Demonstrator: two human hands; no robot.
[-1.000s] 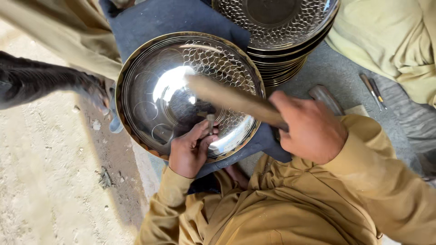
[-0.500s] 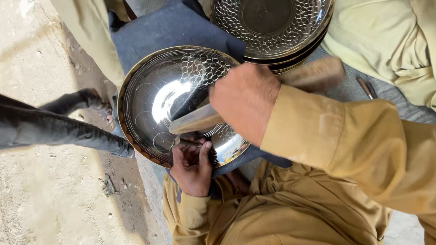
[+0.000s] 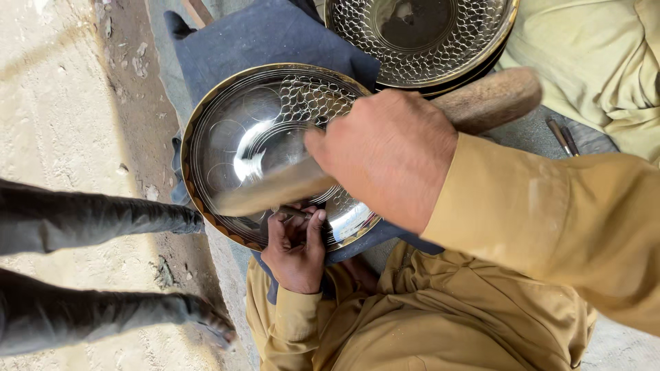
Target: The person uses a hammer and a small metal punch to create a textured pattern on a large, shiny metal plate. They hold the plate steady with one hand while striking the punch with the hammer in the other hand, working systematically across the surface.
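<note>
- Compared with half a second ago, the right hand [image 3: 388, 154] has come closer to the camera and a little to the right, and the wooden mallet [image 3: 481, 103] now shows more of its thick end.
- Its grip is closed around the middle of the mallet. The long axis of the mallet runs from upper right to lower left; the thick round end points upper right, the blurred end points down-left over the bowl.
- The left hand [image 3: 297, 246] is below the mallet, at the near rim of the brass bowl [image 3: 227, 137]. Its fingers are pinched on a small dark punch [image 3: 292, 213], which touches the inside of the bowl.
- One bowl lies on a dark blue cloth [image 3: 268, 41] on the lap.
- A stack of patterned bowls [image 3: 419, 41] stands behind; I cannot count them.
- Two thin metal tools [image 3: 562, 137] lie at the right.
- Two dark legs of another person [image 3: 89, 223] are at the left, on the ground.
</note>
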